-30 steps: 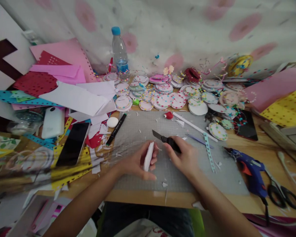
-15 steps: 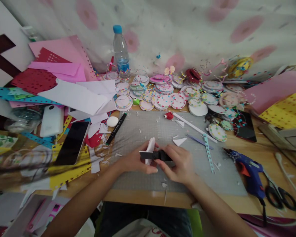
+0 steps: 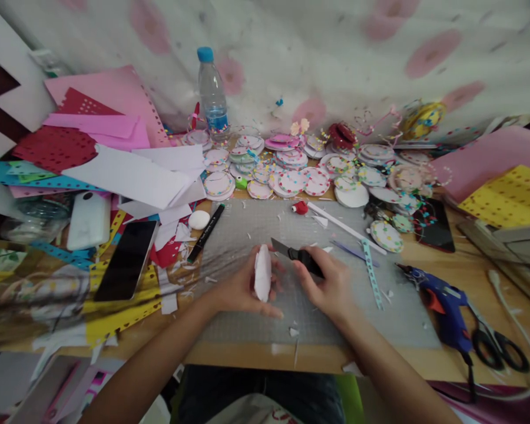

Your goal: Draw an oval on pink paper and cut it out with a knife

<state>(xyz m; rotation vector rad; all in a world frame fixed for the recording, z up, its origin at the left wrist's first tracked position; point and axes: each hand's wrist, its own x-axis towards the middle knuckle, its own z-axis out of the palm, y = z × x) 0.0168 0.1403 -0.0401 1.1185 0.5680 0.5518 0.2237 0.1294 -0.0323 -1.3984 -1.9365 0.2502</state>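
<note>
My left hand holds a white foam disc on edge over the grey cutting mat. My right hand grips a black utility knife; its blade points up and left, just right of the disc's top and apart from it. Small white offcuts lie on the mat around both hands.
Decorated round discs crowd the back, beside a water bottle. Paper sheets, a white phone, a black phone and a marker lie left. A blue glue gun and scissors lie right.
Half a second ago the knife lay across the disc. Now my right hand has drawn it back to the right and the blade is clear. The disc has tilted a little.
</note>
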